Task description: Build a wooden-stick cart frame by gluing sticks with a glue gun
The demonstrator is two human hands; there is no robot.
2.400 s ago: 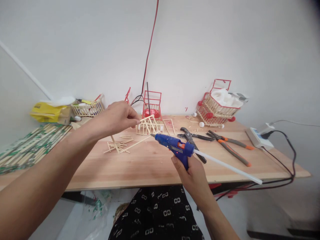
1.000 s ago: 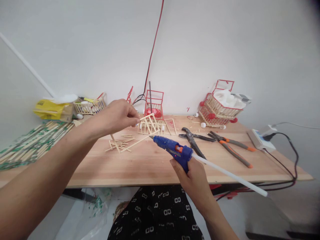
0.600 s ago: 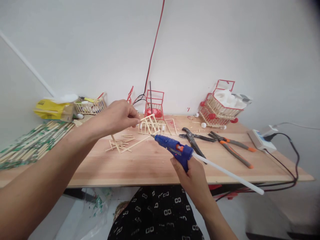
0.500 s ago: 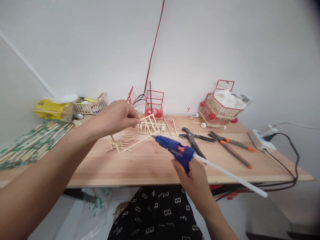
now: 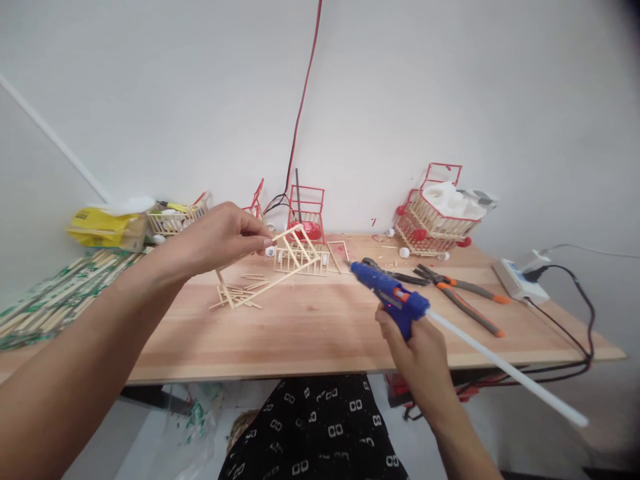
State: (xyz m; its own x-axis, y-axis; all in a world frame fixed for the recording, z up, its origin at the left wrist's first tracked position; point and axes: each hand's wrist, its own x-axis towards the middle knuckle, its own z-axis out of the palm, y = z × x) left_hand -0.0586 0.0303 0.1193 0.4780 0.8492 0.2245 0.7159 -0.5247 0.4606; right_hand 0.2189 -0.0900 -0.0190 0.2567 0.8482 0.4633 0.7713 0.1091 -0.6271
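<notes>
Pinched between the fingers of my left hand (image 5: 233,233) is a frame of thin wooden sticks (image 5: 270,288), tilted above the table with a few crossbars at its right end. My right hand (image 5: 417,353) is wrapped round the handle of a blue glue gun (image 5: 387,292). Its nozzle points up and left, apart from the frame. A long white glue stick (image 5: 505,365) juts out of the gun's back. Short cut sticks (image 5: 245,297) lie in a loose pile below the frame.
Orange-handled pliers (image 5: 465,303) and another dark pair lie at the right, near a white power strip (image 5: 520,280) with cables. Small stick carts (image 5: 440,217) stand along the wall. Green-wrapped stick bundles (image 5: 65,287) and a yellow bag (image 5: 103,227) are at the left.
My right hand has drawn the glue gun to the right and slightly down, away from the stick frame. My left hand keeps its pinch on the frame, nearly in place.
</notes>
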